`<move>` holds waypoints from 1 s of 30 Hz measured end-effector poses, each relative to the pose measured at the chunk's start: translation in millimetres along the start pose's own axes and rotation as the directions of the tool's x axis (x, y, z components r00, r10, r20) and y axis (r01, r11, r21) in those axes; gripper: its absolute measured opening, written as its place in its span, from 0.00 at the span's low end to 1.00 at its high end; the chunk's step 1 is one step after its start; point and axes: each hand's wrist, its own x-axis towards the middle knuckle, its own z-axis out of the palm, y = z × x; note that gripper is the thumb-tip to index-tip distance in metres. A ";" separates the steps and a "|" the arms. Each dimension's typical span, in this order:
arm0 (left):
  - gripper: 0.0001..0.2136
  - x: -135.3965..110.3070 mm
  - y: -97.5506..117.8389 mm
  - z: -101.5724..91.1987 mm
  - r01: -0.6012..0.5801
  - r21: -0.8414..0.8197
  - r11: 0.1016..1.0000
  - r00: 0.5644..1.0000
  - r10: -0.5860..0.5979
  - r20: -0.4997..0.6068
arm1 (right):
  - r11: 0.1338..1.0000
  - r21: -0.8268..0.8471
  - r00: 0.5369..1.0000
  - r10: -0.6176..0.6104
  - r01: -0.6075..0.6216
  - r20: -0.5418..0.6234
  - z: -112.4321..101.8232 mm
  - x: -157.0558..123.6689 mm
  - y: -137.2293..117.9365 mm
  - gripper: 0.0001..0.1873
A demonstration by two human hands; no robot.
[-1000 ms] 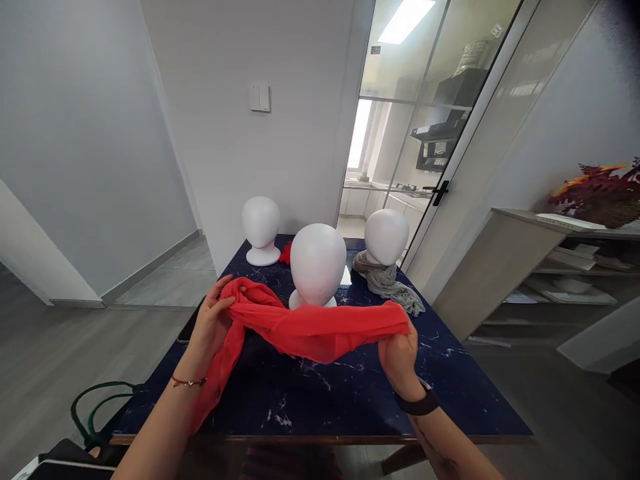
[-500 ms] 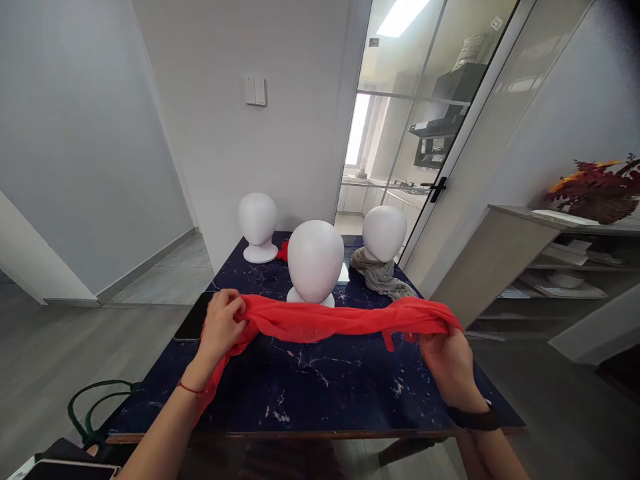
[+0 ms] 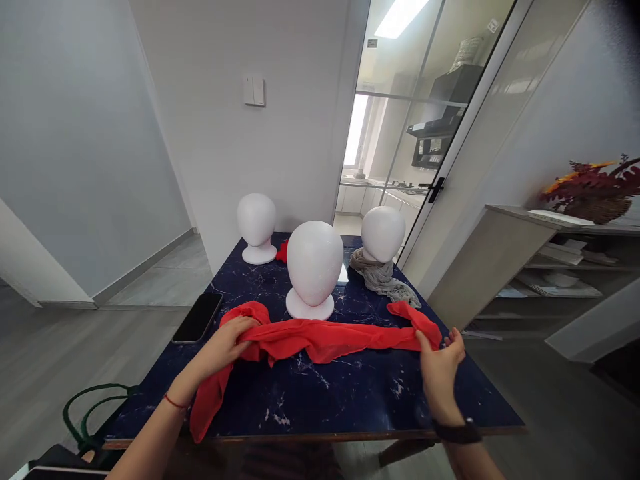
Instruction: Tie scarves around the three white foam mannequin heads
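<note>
A long red scarf [image 3: 325, 339] stretches crosswise over the near part of the table, in front of a white foam mannequin head [image 3: 315, 263]. At its left end, my left hand [image 3: 227, 347] is closed on the gathered cloth, and a tail hangs toward the table's front edge. My right hand [image 3: 443, 367] is at the other end with thumb and fingers apart. Its thumb touches or nearly touches the cloth. A second white mannequin head [image 3: 257, 220] stands at the back left. A third mannequin head [image 3: 383, 233] at the back right has a grey scarf [image 3: 377, 275] around its base.
The dark blue marbled table [image 3: 340, 407] carries a black phone [image 3: 197, 318] near its left edge. Some red cloth [image 3: 283, 252] lies behind the middle head. A shelf unit [image 3: 525, 267] stands to the right, and a glass door [image 3: 400, 133] is behind the table.
Both hands have come down with the red scarf, which now rests on the table rather than being held up taut. The fingers of my right hand have spread off the cloth.
</note>
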 end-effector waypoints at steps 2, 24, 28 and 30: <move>0.12 4.0 31.5 4.6 -0.015 -0.162 0.987 0.999 0.021 0.034 | 0.979 -0.110 0.981 -0.157 0.170 0.115 19.2 -36.2 -28.5 0.40; 0.11 3.1 17.0 31.2 0.218 -0.654 0.725 0.974 -0.207 0.096 | 0.934 0.081 0.515 -0.264 0.349 0.816 23.3 43.5 -99.4 0.18; 0.10 2.2 19.3 2.3 0.227 -0.693 0.685 0.959 -0.279 0.038 | 0.732 -0.073 0.391 -0.274 0.677 0.879 10.1 33.2 -42.6 0.22; 0.08 5.5 27.2 -4.0 0.201 -0.642 0.740 0.963 -0.269 -0.009 | 0.700 -0.086 0.332 -0.223 0.709 0.917 6.6 15.4 -25.5 0.25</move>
